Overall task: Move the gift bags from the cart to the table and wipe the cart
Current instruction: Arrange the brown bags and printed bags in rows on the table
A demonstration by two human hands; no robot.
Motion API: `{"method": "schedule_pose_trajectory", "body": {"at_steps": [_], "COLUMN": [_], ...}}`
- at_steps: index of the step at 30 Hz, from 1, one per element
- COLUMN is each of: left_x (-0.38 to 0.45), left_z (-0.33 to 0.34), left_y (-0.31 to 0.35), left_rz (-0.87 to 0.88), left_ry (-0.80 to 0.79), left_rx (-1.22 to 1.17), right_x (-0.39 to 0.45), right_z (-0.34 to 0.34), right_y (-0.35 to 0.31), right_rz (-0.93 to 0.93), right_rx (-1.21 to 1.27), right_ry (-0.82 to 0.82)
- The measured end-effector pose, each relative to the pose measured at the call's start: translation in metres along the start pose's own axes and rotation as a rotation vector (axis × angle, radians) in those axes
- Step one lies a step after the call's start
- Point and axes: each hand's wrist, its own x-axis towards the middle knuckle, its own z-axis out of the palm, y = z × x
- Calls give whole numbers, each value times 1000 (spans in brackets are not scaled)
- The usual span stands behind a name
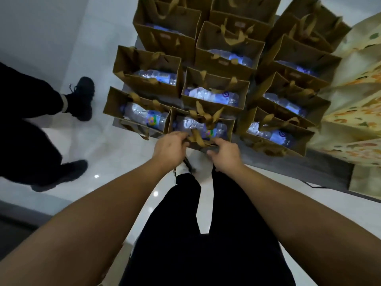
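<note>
Several brown paper gift bags with ribbon handles stand packed together on a dark flat surface (321, 168), each with plastic water bottles lying inside. The nearest middle bag (179, 120) sits at the front edge. My left hand (170, 146) grips the bag's near rim by its ribbon handle (195, 138). On the right part of that same near rim my right hand (224, 152) is closed. Neighbouring bags stand to its left (115, 106) and right (296, 147). I cannot tell whether this surface is the cart or the table.
Another person's dark trousers and black shoes (81, 99) stand on the glossy white floor to the left. Cream printed fabric bags (354, 112) line the right side. My own dark-trousered legs are below my arms.
</note>
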Motion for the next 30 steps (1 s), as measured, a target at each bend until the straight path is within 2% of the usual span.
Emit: {"method": "schedule_pose_trajectory", "body": {"at_steps": [3,6,17,21,25,30], "left_x": [14,28,37,39,51,71], "left_z": [8,8,-17,-42,-49,-28], "left_y": [-8,-5,19,54,97,165], "left_rz": [13,-53,-127,-16,135,252], "left_ry": [-23,11,-100,-218,-111,-21], "left_rx": [28,-37,-23,210,303,299], "right_x": [15,27,28,4,-12,-21], "right_z": [7,1,-6,-23,-58,-103], "right_y": [2,1,-1,4,24,81], "right_rz": [17,10,90,42,11,155], "right_rx": [-15,-46,32,39,100,87], "right_ry": [99,156,161,162,385,577]}}
